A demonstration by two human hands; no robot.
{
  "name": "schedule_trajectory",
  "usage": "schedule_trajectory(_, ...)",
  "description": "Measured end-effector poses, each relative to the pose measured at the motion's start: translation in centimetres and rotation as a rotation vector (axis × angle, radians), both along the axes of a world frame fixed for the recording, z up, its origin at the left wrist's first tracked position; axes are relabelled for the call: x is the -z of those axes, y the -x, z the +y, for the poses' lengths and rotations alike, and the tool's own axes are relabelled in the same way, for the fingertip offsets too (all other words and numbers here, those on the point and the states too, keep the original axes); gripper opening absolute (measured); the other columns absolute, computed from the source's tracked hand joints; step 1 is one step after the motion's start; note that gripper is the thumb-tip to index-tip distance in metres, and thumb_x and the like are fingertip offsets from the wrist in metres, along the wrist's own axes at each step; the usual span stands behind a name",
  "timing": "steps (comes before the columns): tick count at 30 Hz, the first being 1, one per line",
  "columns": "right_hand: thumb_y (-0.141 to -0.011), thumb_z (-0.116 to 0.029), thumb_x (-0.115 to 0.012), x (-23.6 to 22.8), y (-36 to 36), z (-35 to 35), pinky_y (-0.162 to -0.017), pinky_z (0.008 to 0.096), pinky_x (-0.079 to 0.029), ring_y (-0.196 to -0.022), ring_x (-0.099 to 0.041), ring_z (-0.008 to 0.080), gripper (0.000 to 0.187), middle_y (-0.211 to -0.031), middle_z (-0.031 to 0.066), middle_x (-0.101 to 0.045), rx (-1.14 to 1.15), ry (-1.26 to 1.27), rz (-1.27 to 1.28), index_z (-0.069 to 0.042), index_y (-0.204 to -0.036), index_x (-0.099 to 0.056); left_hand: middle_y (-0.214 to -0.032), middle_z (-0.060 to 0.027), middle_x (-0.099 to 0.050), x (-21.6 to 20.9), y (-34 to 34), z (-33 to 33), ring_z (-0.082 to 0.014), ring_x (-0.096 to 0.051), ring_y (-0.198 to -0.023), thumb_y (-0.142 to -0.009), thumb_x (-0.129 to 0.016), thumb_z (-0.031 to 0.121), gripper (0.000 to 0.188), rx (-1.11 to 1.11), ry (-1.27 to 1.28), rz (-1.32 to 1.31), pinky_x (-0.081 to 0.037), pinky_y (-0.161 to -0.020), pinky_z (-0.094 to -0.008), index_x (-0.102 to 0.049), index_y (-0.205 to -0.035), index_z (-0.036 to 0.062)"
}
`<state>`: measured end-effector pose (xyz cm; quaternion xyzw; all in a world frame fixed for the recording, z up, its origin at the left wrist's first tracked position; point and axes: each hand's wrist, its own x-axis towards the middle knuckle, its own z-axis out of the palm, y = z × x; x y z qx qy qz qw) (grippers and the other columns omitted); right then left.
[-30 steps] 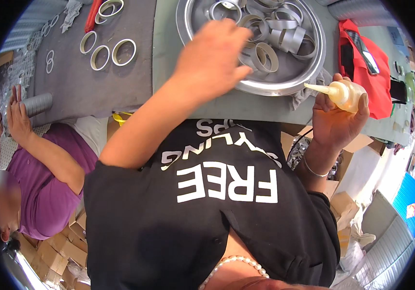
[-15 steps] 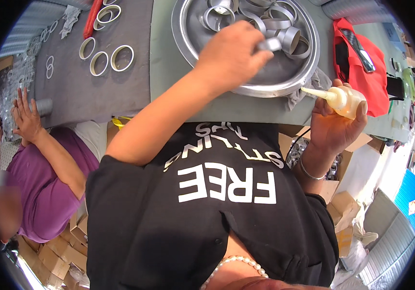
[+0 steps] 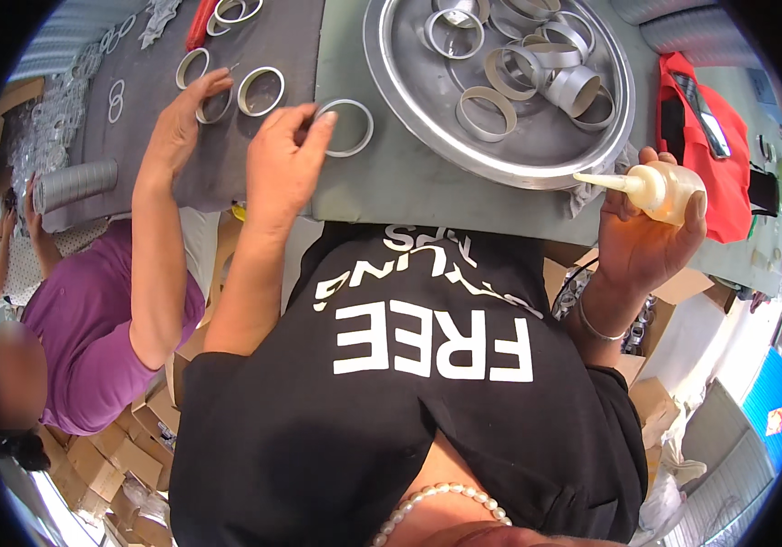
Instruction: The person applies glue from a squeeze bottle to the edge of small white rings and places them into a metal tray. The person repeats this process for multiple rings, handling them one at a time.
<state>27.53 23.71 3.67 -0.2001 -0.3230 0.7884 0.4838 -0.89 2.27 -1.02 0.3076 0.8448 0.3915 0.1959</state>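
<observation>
item, left hand (image 3: 286,159): thumb and forefinger brought together on the near edge of one pale ring (image 3: 371,128); the other fingers curl inward.

item, pale ring: sits above the bare green tabletop (image 3: 382,193), left of the round metal tray (image 3: 519,177) and apart from it. its round mouth faces up toward the wearer. whether it rests on the surface, i cannot tell.

item, right hand (image 3: 651,242): wrapped about a squeeze bottle (image 3: 678,191) of yellowish liquid, thumb up its side.

item, bottle's nozzle (image 3: 608,182): long and tapered, its axis running sideways, tip to the left by the tray's lower rim. the ring lies off that way, a little higher and well apart; the left hand is by far the nearer, already touching it.

also present: loose silver rings (image 3: 571,88) heaped in the tray; a red bag (image 3: 733,201) beyond the bottle; a dark mat (image 3: 149,137) at left, where a co-worker's hand (image 3: 175,128) reaches among further rings (image 3: 282,91), contact unclear.
</observation>
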Motion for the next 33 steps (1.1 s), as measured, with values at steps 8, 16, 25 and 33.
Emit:
schedule_trajectory(8, -0.091, -0.042, -0.058, -1.0, 0.4, -1.1, -0.064, 0.0295, -0.056, -0.099, -0.064, 0.0295, 0.055, -0.109, 0.0245, -0.061, 0.086, -0.099, -0.126, 0.005, -0.119, -0.052, -0.120, -0.0147, -0.057, -0.4, 0.6, 0.9, -0.0323, -0.057, -0.109, -0.068, -0.077, 0.025, 0.067, 0.359, 0.074, 0.408, -0.047, -0.092, -0.0407, -0.057, -0.128, 0.0036)
schedule_trajectory(16, -0.084, -0.040, -0.072, -1.0, 0.4, -3.0, -0.072, 0.0389, -0.055, -0.088, -0.065, 0.0325, 0.068, -0.112, 0.0285, -0.061, 0.130, -1.016, -0.185, 0.001, -0.129, -0.043, -0.125, -0.0194, -0.055, -4.6, -4.0, -0.6, -0.0264, -0.064, -0.100, -0.091, -0.062, 0.034, 0.061, 0.202, -0.465, -1.217, -0.062, -0.071, -0.0397, -0.044, -0.133, -0.0064)
schedule_trajectory(25, -0.079, -0.025, -0.082, -2.8, 4.1, -5.4, -0.046, 0.0275, -0.046, -0.056, -0.060, 0.0189, 0.053, -0.094, 0.0195, -0.071, 0.094, -1.593, -0.163, -0.005, -0.110, -0.044, -0.107, -0.0225, -0.063, -3.9, -6.7, -0.4, -0.0295, -0.069, -0.083, -0.099, -0.039, 0.059, 0.073, 0.201, -0.365, -1.813, -0.064, -0.065, -0.0364, -0.045, -0.129, -0.0082)
schedule_trajectory(33, -0.080, -0.022, -0.080, -2.6, 4.0, -5.3, -0.046, 0.0279, -0.048, -0.055, -0.060, 0.0189, 0.048, -0.094, 0.0221, -0.070, 0.095, -1.635, -0.199, -0.005, -0.108, -0.045, -0.110, -0.0143, -0.062, -5.6, -6.5, -0.6, -0.0219, -0.067, -0.091, -0.095, -0.061, 0.040, 0.055, 0.293, -0.366, -1.479, -0.060, -0.073, -0.0323, -0.048, -0.130, -0.0015)
